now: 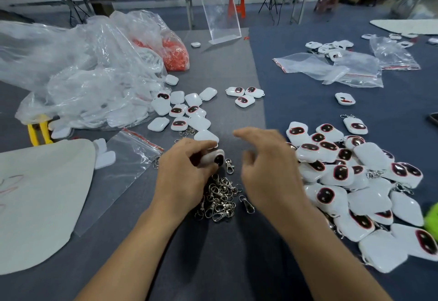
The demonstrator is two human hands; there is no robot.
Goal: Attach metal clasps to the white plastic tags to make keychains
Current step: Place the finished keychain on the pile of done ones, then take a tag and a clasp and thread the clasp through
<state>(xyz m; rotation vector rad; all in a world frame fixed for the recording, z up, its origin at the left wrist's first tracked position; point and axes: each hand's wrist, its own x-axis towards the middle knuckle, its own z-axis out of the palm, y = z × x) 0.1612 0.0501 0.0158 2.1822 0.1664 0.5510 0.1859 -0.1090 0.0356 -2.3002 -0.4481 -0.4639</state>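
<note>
My left hand [182,168] grips a white plastic tag [213,157] with a dark oval window, just above a heap of metal clasps [219,197]. One loose clasp [229,166] lies beside the held tag, another [247,204] at the heap's right edge. My right hand [265,165] hovers blurred to the right of the heap, fingers spread and loosely bent, holding nothing. Several bare tags [182,111] lie spread behind my left hand. A large pile of tags with clasps [355,182] sits to the right.
Crumpled clear plastic bags [83,75] fill the back left, one holding orange pieces [176,56]. A flat zip bag [123,170] and a pale sheet [35,201] lie at left. More zip bags [331,68] and a clear acrylic stand [221,16] are behind.
</note>
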